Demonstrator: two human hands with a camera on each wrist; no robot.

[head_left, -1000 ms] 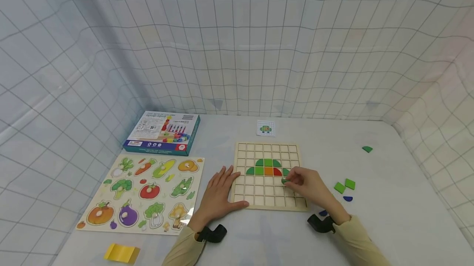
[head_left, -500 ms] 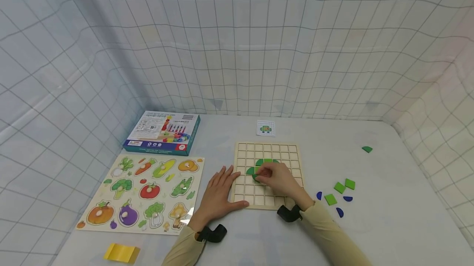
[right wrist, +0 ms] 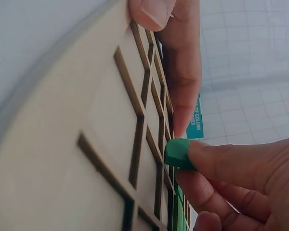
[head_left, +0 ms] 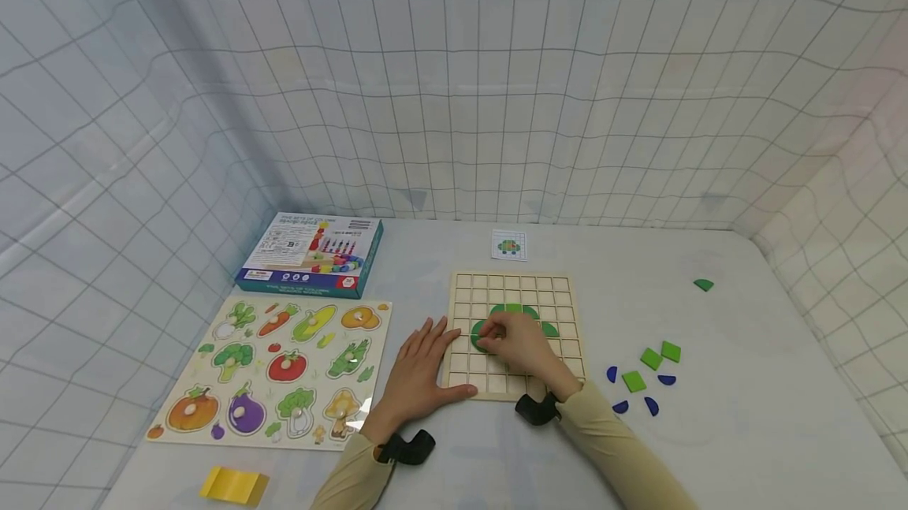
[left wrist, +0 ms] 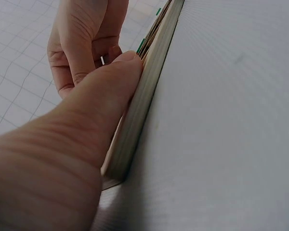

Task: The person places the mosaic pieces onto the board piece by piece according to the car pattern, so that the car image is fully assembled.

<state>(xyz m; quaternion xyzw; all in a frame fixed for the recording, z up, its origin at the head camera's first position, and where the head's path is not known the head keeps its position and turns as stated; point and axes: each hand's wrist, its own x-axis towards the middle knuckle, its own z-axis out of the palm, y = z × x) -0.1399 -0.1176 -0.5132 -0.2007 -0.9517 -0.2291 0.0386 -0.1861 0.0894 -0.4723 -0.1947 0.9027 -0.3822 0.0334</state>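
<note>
My left hand (head_left: 417, 374) lies flat with spread fingers along the left edge of the wooden grid board (head_left: 496, 389), its thumb at the near edge. Over the board's left part, my right hand (head_left: 523, 346) pinches a dark green rounded tile (right wrist: 177, 154) between thumb and fingers, close over a grid cell. In the head view that tile sits just below another green tile in the left of the pattern. Green tiles (head_left: 549, 329) show around the right hand, which hides the middle of the pattern.
Right of the board lie light green square tiles (head_left: 634, 381), several dark blue half-round tiles (head_left: 651, 406) and one dark green tile (head_left: 704, 284). A pattern card (head_left: 509, 245) lies behind the board. At left are a vegetable puzzle (head_left: 266, 407), a box (head_left: 305, 254) and a yellow block (head_left: 234, 486).
My right hand has carried the green tile from the pattern's right side to its left side, uncovering tiles on the table at right. The left hand stays in place.
</note>
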